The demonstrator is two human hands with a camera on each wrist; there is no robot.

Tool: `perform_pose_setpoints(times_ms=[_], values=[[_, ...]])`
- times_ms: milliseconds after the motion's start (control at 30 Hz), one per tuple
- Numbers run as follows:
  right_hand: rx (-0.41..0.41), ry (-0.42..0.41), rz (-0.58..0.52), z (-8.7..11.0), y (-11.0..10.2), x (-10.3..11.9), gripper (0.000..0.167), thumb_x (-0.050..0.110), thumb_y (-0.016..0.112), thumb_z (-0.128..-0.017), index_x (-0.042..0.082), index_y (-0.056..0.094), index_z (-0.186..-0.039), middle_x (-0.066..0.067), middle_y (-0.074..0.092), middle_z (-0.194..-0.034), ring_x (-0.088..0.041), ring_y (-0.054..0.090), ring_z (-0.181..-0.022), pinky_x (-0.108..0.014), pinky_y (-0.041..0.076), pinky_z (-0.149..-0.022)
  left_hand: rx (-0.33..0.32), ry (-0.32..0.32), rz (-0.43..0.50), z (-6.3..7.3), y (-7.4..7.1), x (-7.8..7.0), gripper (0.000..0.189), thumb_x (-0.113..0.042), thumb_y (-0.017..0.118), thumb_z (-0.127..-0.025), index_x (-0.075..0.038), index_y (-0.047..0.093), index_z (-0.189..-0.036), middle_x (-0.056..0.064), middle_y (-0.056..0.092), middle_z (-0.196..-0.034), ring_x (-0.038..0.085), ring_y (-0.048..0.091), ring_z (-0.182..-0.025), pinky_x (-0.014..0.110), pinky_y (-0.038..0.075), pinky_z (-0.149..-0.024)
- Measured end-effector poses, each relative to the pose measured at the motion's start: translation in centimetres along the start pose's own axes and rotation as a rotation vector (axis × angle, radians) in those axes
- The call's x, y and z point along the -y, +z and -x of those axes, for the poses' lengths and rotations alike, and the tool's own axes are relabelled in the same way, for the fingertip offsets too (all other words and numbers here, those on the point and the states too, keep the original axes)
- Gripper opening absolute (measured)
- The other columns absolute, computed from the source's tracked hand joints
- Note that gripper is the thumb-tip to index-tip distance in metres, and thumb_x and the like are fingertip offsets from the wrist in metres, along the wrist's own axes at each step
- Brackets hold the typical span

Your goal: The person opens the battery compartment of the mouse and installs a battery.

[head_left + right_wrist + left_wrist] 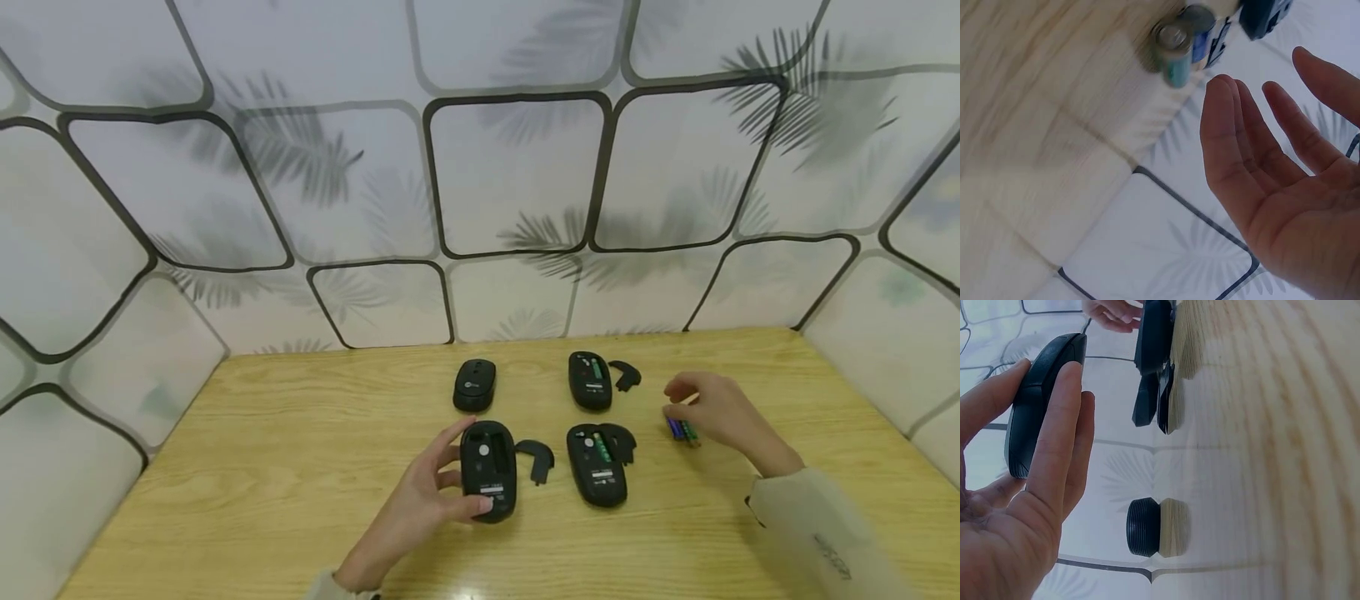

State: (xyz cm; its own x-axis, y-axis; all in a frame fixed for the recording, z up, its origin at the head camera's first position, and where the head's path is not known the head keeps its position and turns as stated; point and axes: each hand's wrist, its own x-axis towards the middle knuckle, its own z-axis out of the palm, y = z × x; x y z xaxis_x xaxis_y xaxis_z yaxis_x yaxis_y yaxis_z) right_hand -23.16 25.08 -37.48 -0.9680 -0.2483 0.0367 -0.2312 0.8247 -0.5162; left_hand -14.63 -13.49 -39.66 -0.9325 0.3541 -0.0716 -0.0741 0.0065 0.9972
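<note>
My left hand (424, 493) grips a black computer mouse (489, 479) with its underside facing the head camera and its battery slot uncovered and dark. In the left wrist view the mouse (1034, 403) is seen edge-on between thumb and fingers, raised off the table. Beside it lies a loose black battery cover (537, 461). Over at the right, my right hand (716, 408) hovers by a small group of blue and green batteries (678, 428). In the right wrist view its bent, spread fingers stand apart from the green battery (1175, 62) and hold nothing.
Two overturned mice, one at the back (589, 392) and one in front (596, 479), each show a green battery inside. Covers lie beside the back one (627, 377) and front one (619, 440). Another mouse (475, 385) sits upright. Patterned panels (517, 175) border the wooden table (300, 450).
</note>
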Motion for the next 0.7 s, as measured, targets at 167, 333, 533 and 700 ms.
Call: perform_pose_setpoints(times_ms=[167,333,533,700], values=[[0.006,0.001,0.044,0.0,-0.8,-0.9,0.025,0.007,0.071,-0.093,-0.012,0.065,-0.107,-0.022,0.067,-0.097,-0.039,0.065,-0.087,-0.052,0.057,-0.071,0.001,0.010,-0.006,0.1,0.0,0.0,0.093,0.007,0.078,-0.080,-0.011,0.031,-0.159,0.027,0.052,-0.135,0.032,0.066,-0.105,0.045,0.064,-0.073],[0.021,0.012,0.021,0.0,-1.2,-1.4,0.025,0.006,0.071,-0.092,-0.014,0.064,-0.106,-0.023,0.066,-0.095,-0.029,0.065,-0.074,-0.041,0.058,-0.060,-0.007,0.010,-0.010,0.1,0.0,-0.1,0.093,0.007,0.078,-0.080,-0.011,0.032,-0.159,0.026,0.053,-0.133,0.031,0.066,-0.103,0.045,0.064,-0.073],[0.045,0.041,-0.038,-0.1,-1.3,-1.7,0.026,0.003,0.070,-0.093,-0.016,0.062,-0.108,-0.025,0.064,-0.096,-0.029,0.066,-0.073,-0.037,0.060,-0.058,-0.012,0.002,-0.004,0.1,0.0,-0.2,0.093,0.007,0.078,-0.080,-0.011,0.032,-0.159,0.025,0.053,-0.132,0.030,0.066,-0.103,0.045,0.063,-0.073],[0.066,0.081,-0.081,-0.1,-1.7,-2.1,0.027,0.003,0.068,-0.094,-0.017,0.060,-0.111,-0.026,0.064,-0.098,-0.032,0.067,-0.076,-0.040,0.062,-0.061,0.000,0.014,0.003,0.1,0.1,-0.2,0.093,0.007,0.077,-0.081,-0.010,0.030,-0.159,0.027,0.052,-0.134,0.030,0.066,-0.103,0.045,0.064,-0.073]])
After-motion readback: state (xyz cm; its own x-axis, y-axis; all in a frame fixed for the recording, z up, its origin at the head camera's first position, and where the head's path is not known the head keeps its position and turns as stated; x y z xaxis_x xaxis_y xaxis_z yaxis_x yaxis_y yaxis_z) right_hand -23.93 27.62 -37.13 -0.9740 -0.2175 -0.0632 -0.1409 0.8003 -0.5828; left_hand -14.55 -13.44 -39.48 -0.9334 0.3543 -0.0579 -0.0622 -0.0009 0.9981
